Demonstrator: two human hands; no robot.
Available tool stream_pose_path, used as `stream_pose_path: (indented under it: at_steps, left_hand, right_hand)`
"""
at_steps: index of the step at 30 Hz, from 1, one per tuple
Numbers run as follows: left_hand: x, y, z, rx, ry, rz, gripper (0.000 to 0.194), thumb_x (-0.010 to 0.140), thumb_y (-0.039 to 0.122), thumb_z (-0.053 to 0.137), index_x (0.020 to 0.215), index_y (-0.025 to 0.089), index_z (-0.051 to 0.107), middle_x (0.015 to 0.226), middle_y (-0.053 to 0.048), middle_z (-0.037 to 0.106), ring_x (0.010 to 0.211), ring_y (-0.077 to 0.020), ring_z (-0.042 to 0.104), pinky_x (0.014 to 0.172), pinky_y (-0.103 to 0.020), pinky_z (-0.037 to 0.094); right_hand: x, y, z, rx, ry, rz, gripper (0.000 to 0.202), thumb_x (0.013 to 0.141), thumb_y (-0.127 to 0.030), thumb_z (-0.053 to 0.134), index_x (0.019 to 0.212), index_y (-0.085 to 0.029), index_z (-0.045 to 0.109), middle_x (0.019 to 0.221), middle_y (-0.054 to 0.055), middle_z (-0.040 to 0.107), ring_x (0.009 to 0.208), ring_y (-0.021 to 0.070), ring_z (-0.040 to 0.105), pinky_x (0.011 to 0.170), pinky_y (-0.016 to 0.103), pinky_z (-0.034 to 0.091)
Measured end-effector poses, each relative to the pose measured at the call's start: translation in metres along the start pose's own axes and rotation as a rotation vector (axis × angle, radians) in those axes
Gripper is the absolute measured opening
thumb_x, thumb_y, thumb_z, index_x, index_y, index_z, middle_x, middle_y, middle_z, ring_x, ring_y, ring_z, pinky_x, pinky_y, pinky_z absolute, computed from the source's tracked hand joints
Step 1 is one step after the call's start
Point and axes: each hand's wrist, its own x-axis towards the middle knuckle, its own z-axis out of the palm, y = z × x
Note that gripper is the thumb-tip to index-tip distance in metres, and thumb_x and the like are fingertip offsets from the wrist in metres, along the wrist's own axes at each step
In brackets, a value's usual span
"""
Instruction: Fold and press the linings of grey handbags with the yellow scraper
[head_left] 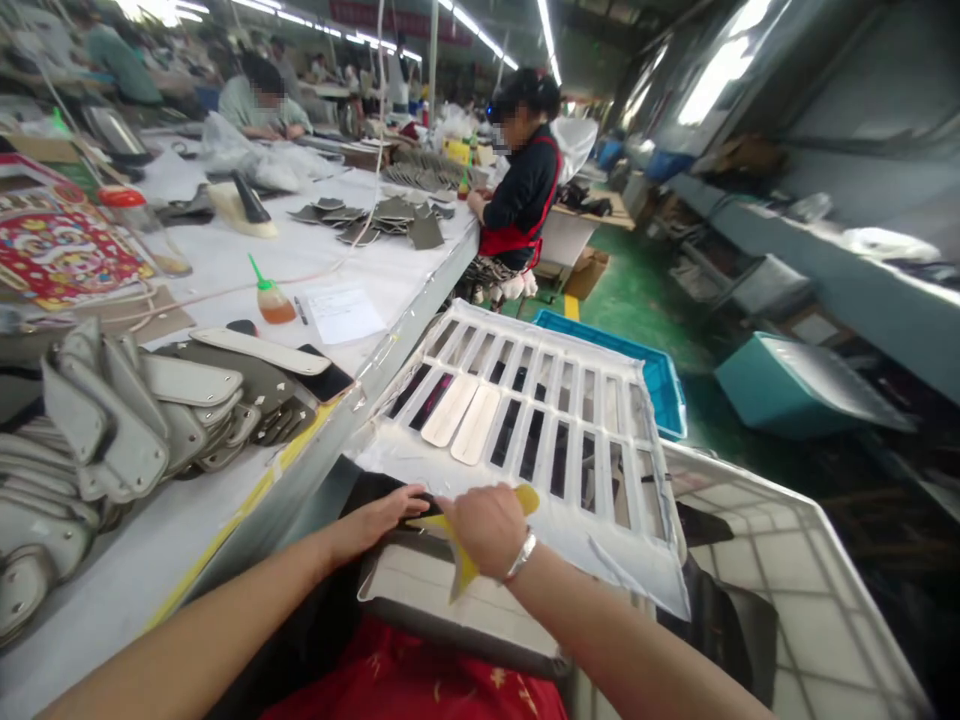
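Note:
My right hand (pixel 484 525) is closed round a thin yellow piece (pixel 465 568), whose pointed ends stick out on both sides of the fist. I cannot make out what kind of thing it is. My left hand (pixel 379 522) is beside it, fingers pointing right, its tips closed on the edge of a dark piece (pixel 421 518) partly hidden by the hands. Below both hands, on my lap, lies a cream-faced panel with a grey edge (pixel 420 580). A white slatted rack (pixel 517 500) stands just beyond, with two cream strips (pixel 463 415) side by side on it.
On the left, a white table (pixel 225 500) bears piles of grey pieces (pixel 127 420), a green-tipped glue bottle (pixel 274 302) and a paper sheet (pixel 341 312). A blue crate (pixel 667 385) and a white basket (pixel 817 570) stand right. A person in a red apron (pixel 521 190) works at the table's far end.

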Motion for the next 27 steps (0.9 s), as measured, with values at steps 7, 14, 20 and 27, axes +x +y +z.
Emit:
stream_pose_path:
  at_steps: [7, 14, 20, 27]
  left_hand:
    - [-0.061, -0.012, -0.022, -0.057, 0.269, -0.114, 0.054, 0.082, 0.059, 0.041, 0.112, 0.018, 0.060, 0.116, -0.011, 0.060, 0.093, -0.0212, 0.055, 0.072, -0.029, 0.043]
    - [-0.076, -0.021, -0.010, -0.036, 0.271, -0.089, 0.051, 0.079, 0.059, 0.048, 0.111, 0.022, 0.061, 0.119, -0.008, 0.058, 0.065, -0.0129, 0.056, 0.049, -0.021, 0.037]
    - [-0.094, -0.008, 0.001, -0.135, 0.233, -0.109, 0.057, 0.078, 0.062, 0.046, 0.122, 0.026, 0.052, 0.133, -0.011, 0.046, 0.063, -0.0123, 0.057, 0.040, -0.018, 0.036]
    - [-0.084, 0.000, 0.003, -0.247, -0.150, -0.239, 0.071, 0.076, 0.073, 0.031, 0.137, 0.035, 0.030, 0.114, -0.009, 0.056, 0.075, -0.0211, 0.064, 0.057, -0.031, 0.051]
  right_hand:
    - [-0.094, 0.017, -0.031, 0.497, -0.161, 0.238, 0.028, 0.088, -0.027, 0.040, 0.099, -0.016, 0.062, 0.088, 0.010, 0.062, 0.080, 0.0194, 0.056, 0.068, 0.027, 0.041]
    - [-0.121, -0.062, 0.014, 0.999, 0.072, 0.422, 0.029, 0.079, -0.037, 0.049, 0.059, -0.016, 0.047, 0.058, -0.002, 0.046, 0.054, 0.0094, 0.039, 0.049, 0.021, 0.029]
    - [-0.095, -0.131, 0.059, 1.382, 0.232, 0.554, 0.036, 0.072, -0.049, 0.052, 0.059, -0.016, 0.044, 0.054, -0.003, 0.041, 0.051, 0.0084, 0.034, 0.045, 0.021, 0.028]
    - [-0.083, -0.156, 0.065, 1.631, 0.192, 0.609, 0.037, 0.062, -0.051, 0.059, 0.063, -0.015, 0.049, 0.055, -0.002, 0.048, 0.050, 0.0095, 0.040, 0.048, 0.022, 0.034]
